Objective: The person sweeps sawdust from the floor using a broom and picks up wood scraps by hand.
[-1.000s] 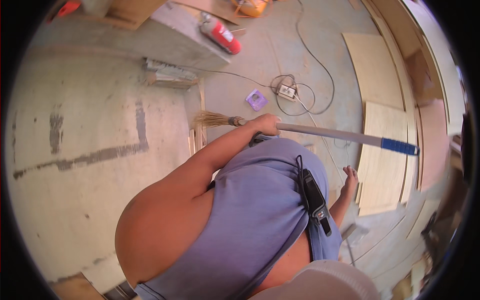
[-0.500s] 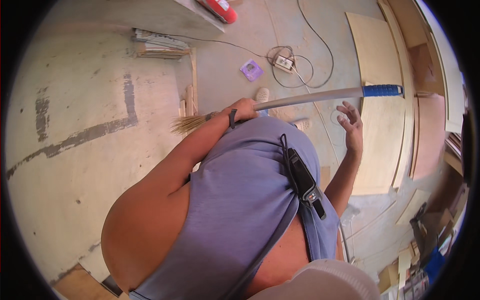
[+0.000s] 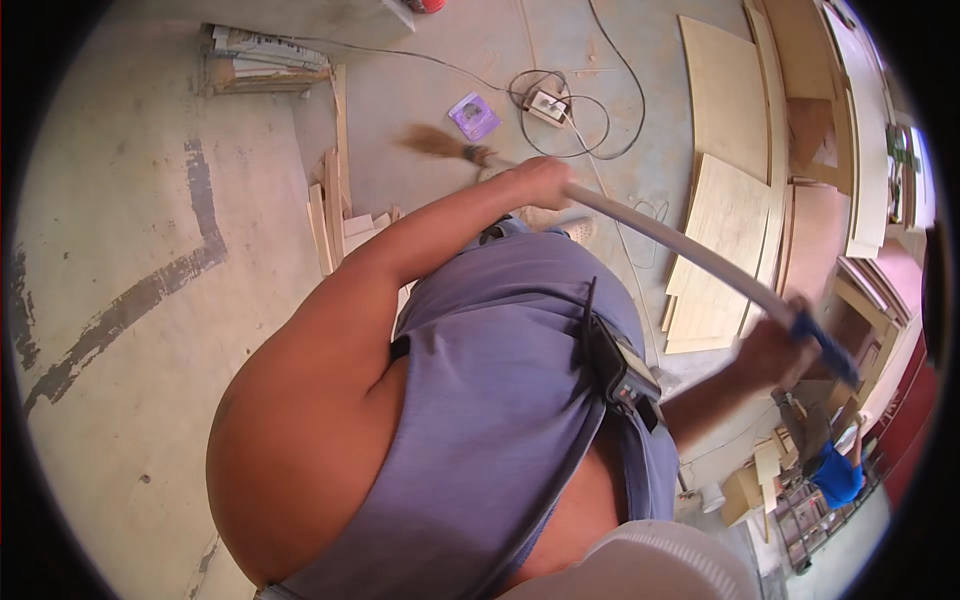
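A long broom with a pale grey handle [image 3: 690, 250] slants across in front of me. Its straw head [image 3: 437, 141], blurred by motion, is at the upper left, close to a purple packet [image 3: 474, 116]. My left hand [image 3: 545, 182] is closed round the handle a little above the straw. At the other end, my right hand [image 3: 780, 350] is wrapped round the handle beside the blue grip [image 3: 832, 352]; motion smears it, and some fingers are hidden.
A power strip [image 3: 547, 106] with coiled black cable lies on the floor ahead. Plywood sheets [image 3: 728, 240] lie to the right, and stacked boards [image 3: 268, 55] stand at the far left. Wood strips [image 3: 325, 215] are left of my body. Another person in blue [image 3: 838, 478] is at lower right.
The broom has tilted: its straw end swung forward and its blue end came down toward me. My right hand, open and off the broom before, has moved onto the blue end.
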The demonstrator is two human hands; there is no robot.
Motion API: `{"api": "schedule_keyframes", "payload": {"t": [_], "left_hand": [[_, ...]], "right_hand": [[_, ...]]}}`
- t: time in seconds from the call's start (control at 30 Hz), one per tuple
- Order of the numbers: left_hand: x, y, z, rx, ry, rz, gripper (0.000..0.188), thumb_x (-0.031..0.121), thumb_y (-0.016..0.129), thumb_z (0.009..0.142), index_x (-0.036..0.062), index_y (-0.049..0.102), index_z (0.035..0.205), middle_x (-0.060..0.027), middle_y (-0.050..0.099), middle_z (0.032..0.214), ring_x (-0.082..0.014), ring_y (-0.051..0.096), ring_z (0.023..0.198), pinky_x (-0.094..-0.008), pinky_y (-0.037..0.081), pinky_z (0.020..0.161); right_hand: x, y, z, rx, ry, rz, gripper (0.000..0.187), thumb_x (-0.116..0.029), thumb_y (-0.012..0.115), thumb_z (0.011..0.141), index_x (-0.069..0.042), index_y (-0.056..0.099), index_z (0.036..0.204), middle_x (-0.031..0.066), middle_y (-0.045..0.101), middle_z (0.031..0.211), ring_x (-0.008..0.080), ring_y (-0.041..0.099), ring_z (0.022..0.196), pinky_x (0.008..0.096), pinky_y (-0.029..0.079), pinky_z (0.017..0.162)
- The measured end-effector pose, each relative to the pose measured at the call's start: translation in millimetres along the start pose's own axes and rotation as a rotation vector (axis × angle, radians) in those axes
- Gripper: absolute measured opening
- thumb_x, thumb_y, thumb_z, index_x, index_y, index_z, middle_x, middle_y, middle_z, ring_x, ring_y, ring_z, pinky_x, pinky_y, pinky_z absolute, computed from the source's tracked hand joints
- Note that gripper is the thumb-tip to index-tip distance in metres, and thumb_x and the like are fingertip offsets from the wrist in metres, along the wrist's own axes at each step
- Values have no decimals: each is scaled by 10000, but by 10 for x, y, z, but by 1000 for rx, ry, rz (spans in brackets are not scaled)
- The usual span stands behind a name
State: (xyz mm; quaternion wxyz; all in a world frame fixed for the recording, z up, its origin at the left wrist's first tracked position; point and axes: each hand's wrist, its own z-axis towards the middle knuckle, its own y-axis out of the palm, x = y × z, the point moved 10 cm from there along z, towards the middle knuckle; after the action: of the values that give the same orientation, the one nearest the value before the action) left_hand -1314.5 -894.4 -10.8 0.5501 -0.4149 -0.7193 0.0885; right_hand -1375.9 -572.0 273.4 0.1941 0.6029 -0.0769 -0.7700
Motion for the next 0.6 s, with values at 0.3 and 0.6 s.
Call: {"api": "schedule_keyframes", "payload": {"t": [0.3,0.6], "left_hand": [[36,-1397,179,560,305,-79,173,208,687,697,80,574,726,-139,633,705,-361,643,726,-470,504,661],[-1177,-726,-665,555,-16,-99,207,203,755,687,79,617,777,-126,644,804,-334,640,819,-468,489,722]], "right_hand": [[-1046,1886,476,-111,-297,-230,406,-390,634,890,10,576,936,69,460,816,199,540,782,368,507,779],[-13,2819,170,-484,-129,-546,462,-410,717,831,5,517,869,190,605,751,250,590,678,291,486,551]]}}
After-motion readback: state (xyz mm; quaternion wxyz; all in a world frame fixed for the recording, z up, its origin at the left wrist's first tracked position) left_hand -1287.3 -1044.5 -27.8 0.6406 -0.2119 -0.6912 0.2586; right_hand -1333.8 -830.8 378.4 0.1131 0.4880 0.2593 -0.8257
